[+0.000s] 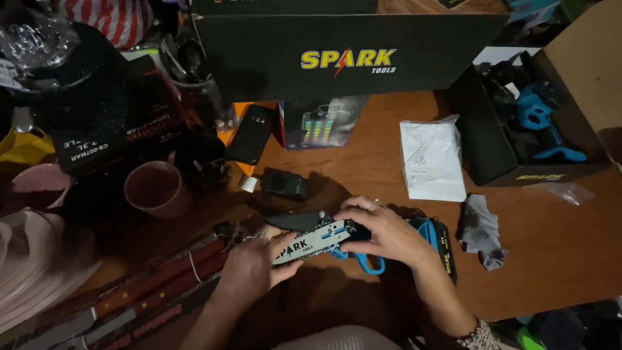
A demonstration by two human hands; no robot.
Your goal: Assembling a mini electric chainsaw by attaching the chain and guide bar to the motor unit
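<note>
Centrally, a wooden surface [551,246] is seen, crowded along its far edge by a long dark box [350,55] standing on its side. At the far right corner an open cardboard box [583,71] holding blue and black parts is placed. Near the left edge a pink mug [154,189] is set, with wood-handled tools [155,285] laid toward the near left corner. A white leaflet in a clear bag [431,159] is laid right of centre, with a crumpled grey cloth [481,230] just beside it. Close to the near edge, a small cordless chainsaw [350,238] with blue handle and battery is held above the surface: the right hand [382,230] is closed over its body, while the left hand [249,266] is closed around the guide bar [301,248]. A black phone [250,133] is laid toward the far edge.
</note>
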